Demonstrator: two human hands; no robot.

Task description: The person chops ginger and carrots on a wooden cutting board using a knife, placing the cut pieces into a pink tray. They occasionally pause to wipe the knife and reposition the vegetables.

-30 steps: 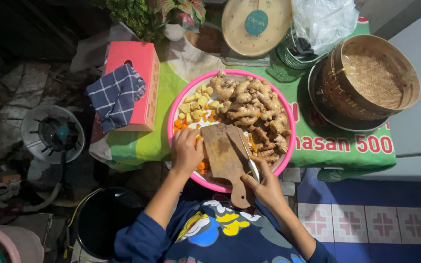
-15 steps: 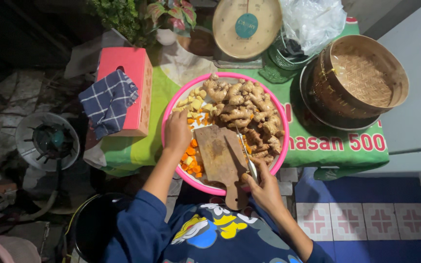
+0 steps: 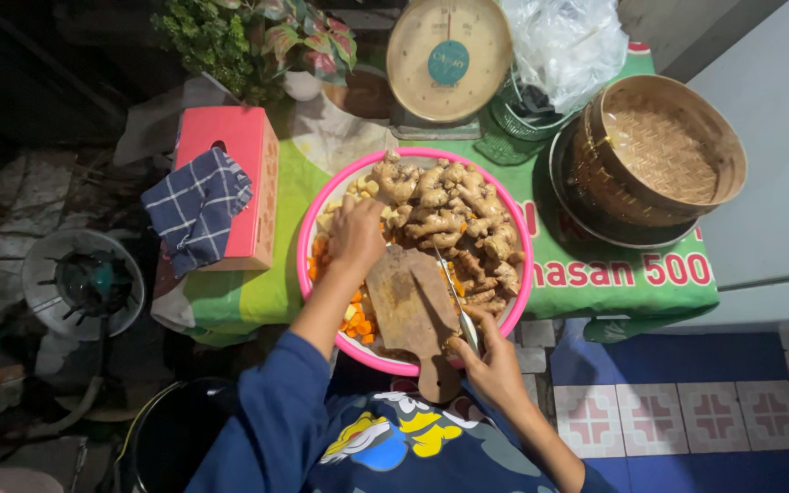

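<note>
Now left hand [image 3: 356, 233] touches ginger [image 3: 449, 219]; right hand [image 3: 490, 361] grips knife [image 3: 457, 306].

Glossy pink plastic basin [image 3: 307, 239] holds knobbly, matt ginger roots [image 3: 449, 215]. Across it lies a worn, matt wooden cutting board [image 3: 413, 310]; beside the board, a shiny metal knife blade [image 3: 457, 306]. Behind the basin, a rough woven bamboo basket [image 3: 664, 151].

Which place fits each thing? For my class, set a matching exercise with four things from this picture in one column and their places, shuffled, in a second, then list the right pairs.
Things:
1. wooden cutting board
2. checked cloth
3. knife
4. woven basket

Places:
A. draped over the pink box
B. far right of the table
C. in the right hand
D. across the pink basin's near rim

Pairs: 1-D, 2-A, 3-C, 4-B
</note>
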